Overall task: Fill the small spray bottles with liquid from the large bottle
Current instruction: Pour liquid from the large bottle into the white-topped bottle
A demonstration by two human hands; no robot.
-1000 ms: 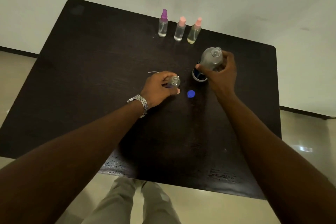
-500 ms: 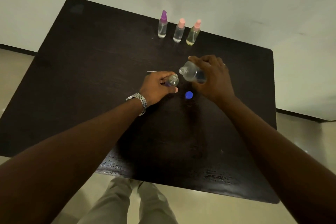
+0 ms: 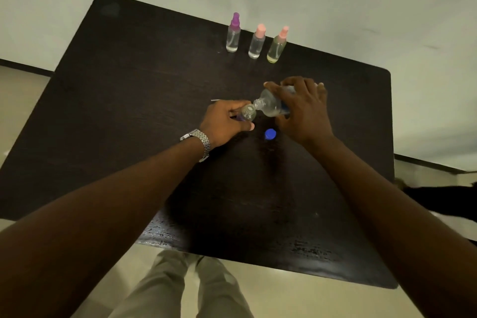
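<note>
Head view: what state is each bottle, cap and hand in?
left hand: grips small bottle.
right hand: holds large bottle.
small bottle: open, roughly upright.
large bottle: uncapped, tilted, mouth at small bottle's opening.
blue cap: off, lying on table.
purple-topped sprayer: closed, upright.
middle pink-topped sprayer: closed, upright.
right pink-topped sprayer: closed, upright.

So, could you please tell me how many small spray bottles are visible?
4. Three capped in a row at the table's far side: purple-topped bottle, pink-topped bottle, yellowish pink-topped bottle. The uncapped fourth bottle is gripped by the left hand, beside the large bottle's mouth.
</note>
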